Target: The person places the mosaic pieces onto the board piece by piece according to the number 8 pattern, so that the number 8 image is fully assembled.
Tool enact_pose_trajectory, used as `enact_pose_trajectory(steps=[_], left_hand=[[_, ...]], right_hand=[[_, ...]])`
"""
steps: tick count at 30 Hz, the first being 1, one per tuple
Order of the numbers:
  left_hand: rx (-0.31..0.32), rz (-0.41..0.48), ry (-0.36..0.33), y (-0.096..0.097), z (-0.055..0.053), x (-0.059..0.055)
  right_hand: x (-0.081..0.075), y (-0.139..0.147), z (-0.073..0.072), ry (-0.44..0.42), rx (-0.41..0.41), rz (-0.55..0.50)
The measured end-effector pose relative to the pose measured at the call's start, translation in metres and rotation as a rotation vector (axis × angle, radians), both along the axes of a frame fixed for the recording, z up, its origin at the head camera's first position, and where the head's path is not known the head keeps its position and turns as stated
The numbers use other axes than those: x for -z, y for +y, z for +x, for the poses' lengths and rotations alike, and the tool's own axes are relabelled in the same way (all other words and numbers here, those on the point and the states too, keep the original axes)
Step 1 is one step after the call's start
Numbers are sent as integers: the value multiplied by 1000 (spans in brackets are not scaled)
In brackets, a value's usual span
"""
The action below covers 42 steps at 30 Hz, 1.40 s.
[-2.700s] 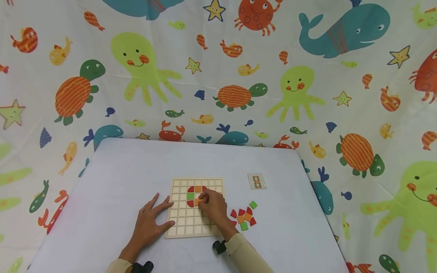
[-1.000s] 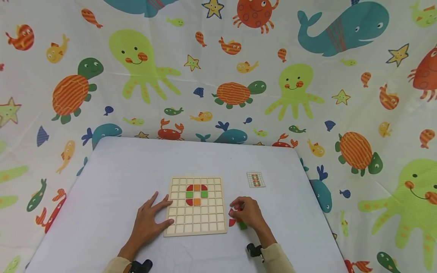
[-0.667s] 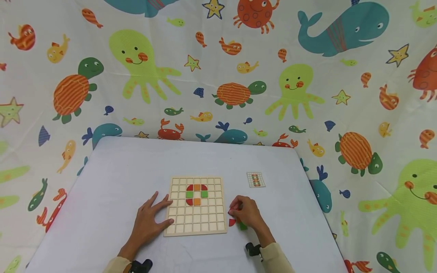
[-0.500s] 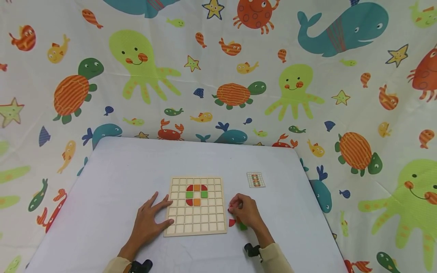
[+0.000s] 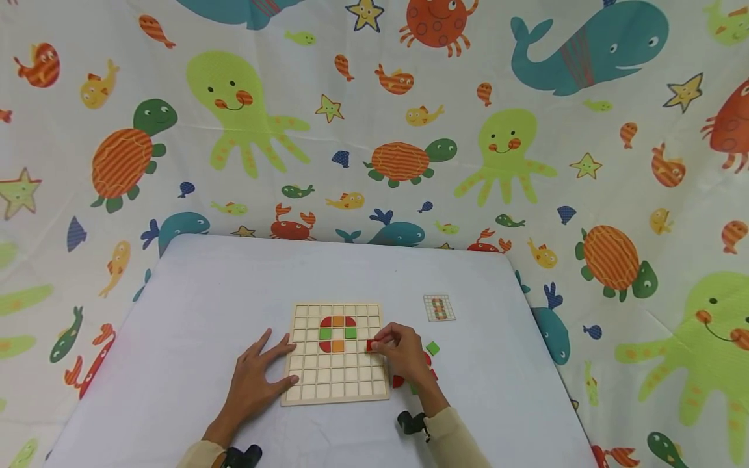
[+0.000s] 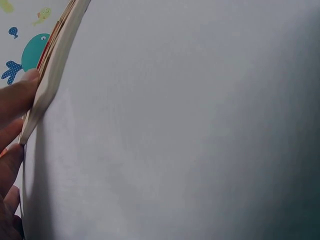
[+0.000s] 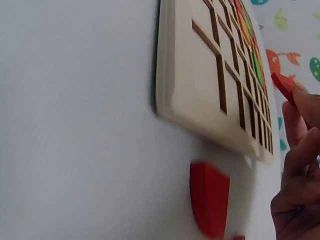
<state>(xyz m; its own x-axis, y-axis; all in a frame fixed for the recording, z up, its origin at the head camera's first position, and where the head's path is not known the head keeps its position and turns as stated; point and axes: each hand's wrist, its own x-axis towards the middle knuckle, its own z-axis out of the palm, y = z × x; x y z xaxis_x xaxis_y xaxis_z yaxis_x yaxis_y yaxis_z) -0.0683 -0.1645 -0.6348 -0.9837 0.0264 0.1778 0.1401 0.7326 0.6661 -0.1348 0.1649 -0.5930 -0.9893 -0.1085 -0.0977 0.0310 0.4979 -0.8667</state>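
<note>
My right hand (image 5: 404, 354) pinches a small red tile (image 5: 370, 346) between thumb and fingertips, above the right part of the wooden grid board (image 5: 333, 393). In the right wrist view the red tile (image 7: 283, 86) is held edge-on, apart from the board; its full outline is hidden. Along the board's left edge rest the spread, fairly straight fingers and thumb of my left hand (image 5: 254, 374); the left wrist view shows fingertips against that edge. Set in the board are red rounded tiles (image 5: 325, 348), orange squares (image 5: 337, 346) and green squares (image 5: 350, 333), around a bare middle cell.
Loose red, green and other tiles lie right of the board, partly hidden by my right hand and wrist; a green square (image 5: 433, 348) sits behind them. Farther back is a small printed pattern card (image 5: 439, 308). A sea-animal cloth (image 5: 351, 130) hangs behind the white table (image 5: 234, 279).
My right hand left the board for the loose tiles, picked up a red tile and moved left over the board with it. The board's right green square is now uncovered. My left hand stays put.
</note>
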Motion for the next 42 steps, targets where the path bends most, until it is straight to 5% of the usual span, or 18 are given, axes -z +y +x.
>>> enact_pose_trajectory(steps=[7, 26, 42], left_hand=[[3, 1, 8, 0, 0, 1], [9, 1, -19, 0, 0, 0], [7, 9, -26, 0, -2, -1]], right_hand=[[4, -26, -5, 2, -10, -11], [1, -59, -4, -17, -9, 251], [-4, -26, 1, 7, -72, 127]])
